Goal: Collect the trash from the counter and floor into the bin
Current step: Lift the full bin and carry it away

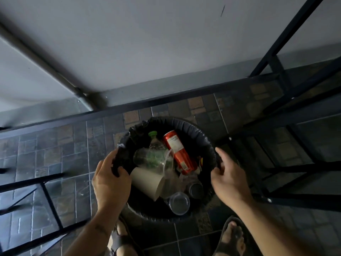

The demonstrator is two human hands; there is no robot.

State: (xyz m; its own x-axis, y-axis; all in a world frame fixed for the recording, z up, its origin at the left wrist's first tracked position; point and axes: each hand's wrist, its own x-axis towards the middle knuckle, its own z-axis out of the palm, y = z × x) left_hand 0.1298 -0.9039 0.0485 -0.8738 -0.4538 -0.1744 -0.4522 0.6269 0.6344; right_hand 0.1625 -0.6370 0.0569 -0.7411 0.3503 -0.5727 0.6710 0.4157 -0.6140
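Round bin [195,126] w/ black liner sits on the dark tiled floor [55,154], centre of view, just in front of the person's sandalled feet [231,237].

Left hand [110,183] is on the bin's left rim, fingers and thumb pinched shut on a bunched fold of the black liner [121,161]. Right hand [228,180] is at the right rim, fingers loosely spread; fingertips look to be touching the liner edge, but can't tell if it's actually gripping anything.

Inside the bin, trash piled up:
- red can [180,152] lying tilted, top end toward the far side
- clear plastic bottle w/ green cap [153,134] next to the can, on its left
- clear plastic cup [153,158] on its side, over the bottle
- beige paper cup [147,182] on its side, just beside the left hand, mouth toward the right
- two more clear cups [178,202] at the near side, one mouth-up-ish, other dark and hard to read

Light-coloured wall [147,43] beyond the bin. Dark metal frame legs and bars [276,71] cross the view right and left of the bin; a bar runs along the wall base behind it. Lighting is dim, small items at the bin's right inner edge unclear.
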